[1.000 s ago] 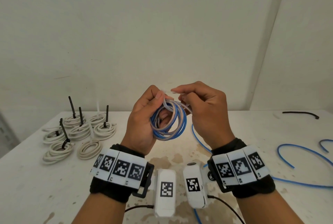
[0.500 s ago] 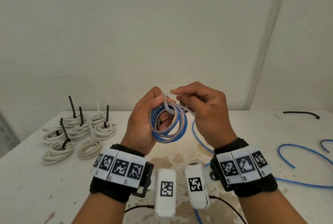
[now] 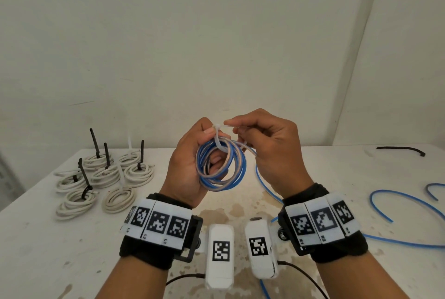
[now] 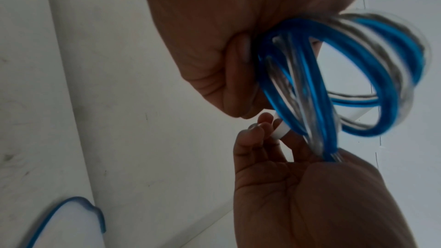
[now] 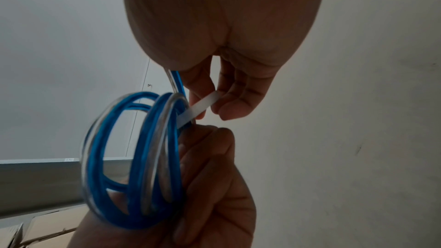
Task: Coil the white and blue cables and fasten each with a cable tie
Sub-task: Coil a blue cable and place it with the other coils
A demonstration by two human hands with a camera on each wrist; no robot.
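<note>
the left hand [image 3: 190, 161] is gripping the blue coil [image 3: 220, 166] above the table [image 3: 36, 238], right of the tied white coils [image 3: 103, 173]. the white cable tie [image 3: 220, 141] is now looping over the coil where a second ago it was barely threaded; the right hand [image 3: 267, 147] is pinching its tail, likely cinching next.

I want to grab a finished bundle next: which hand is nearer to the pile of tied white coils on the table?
Left. The left hand is raised just right of the white coils, gripping the blue coil; the right hand is beyond it, farther right.
</note>
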